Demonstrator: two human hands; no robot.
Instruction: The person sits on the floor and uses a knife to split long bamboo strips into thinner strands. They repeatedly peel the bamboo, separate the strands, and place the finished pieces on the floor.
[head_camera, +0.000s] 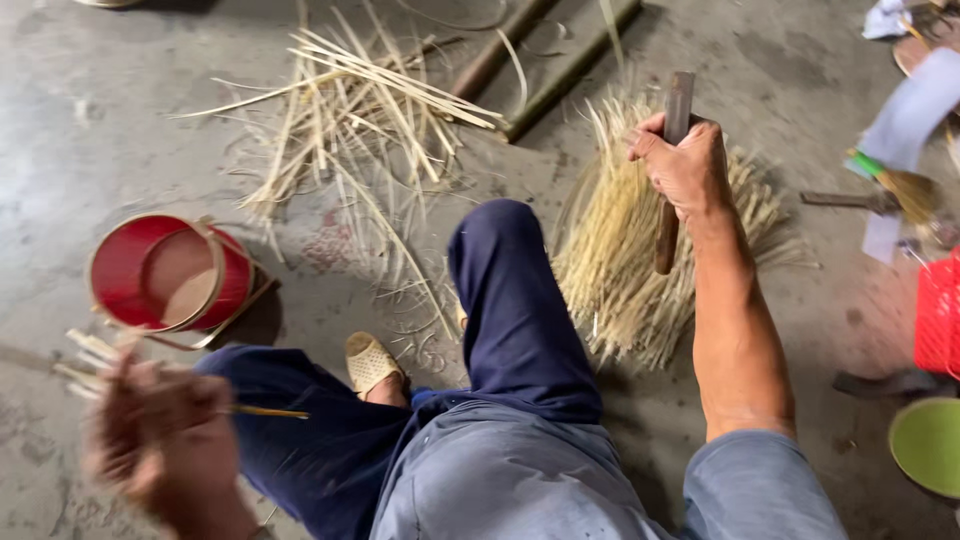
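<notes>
I sit on a concrete floor with my legs in dark blue trousers. My right hand is closed around a long dark knife-like tool, held upright over a heap of thin bamboo shavings. My left hand, blurred at the lower left, grips a bundle of thin bamboo strips that stick out to the left. A tan slipper shows between my knees.
A red round container lies on its side at left. Loose bamboo splints and two dark poles lie ahead. At right are a small broom, a red basket and a green plate.
</notes>
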